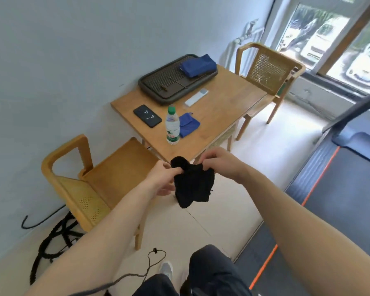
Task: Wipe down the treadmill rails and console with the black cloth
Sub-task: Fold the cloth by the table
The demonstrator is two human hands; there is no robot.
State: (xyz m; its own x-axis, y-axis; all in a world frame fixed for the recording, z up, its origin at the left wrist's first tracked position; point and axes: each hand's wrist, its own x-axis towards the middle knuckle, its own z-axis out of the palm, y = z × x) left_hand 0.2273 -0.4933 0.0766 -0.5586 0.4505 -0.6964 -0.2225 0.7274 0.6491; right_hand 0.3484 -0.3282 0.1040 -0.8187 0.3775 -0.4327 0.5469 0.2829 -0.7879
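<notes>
Black cloth (pixel 192 184) hangs in mid-air near the desk (pixel 222 107), its top edge pinched by the fingers of the left hand (pixel 165 178) and right hand (pixel 218 161). The treadmill (pixel 340 189) lies to the right, nearer the right hand; its rail (pixel 359 107) slants far right.

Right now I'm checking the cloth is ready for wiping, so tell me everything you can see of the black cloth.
The black cloth is small, soft and fuzzy-looking, plain black with no visible markings. It hangs crumpled in mid-air above the pale floor, near the wooden table's front corner. The left hand pinches its upper left edge and the right hand its upper right; the rest droops loosely below. It touches nothing else.
</notes>
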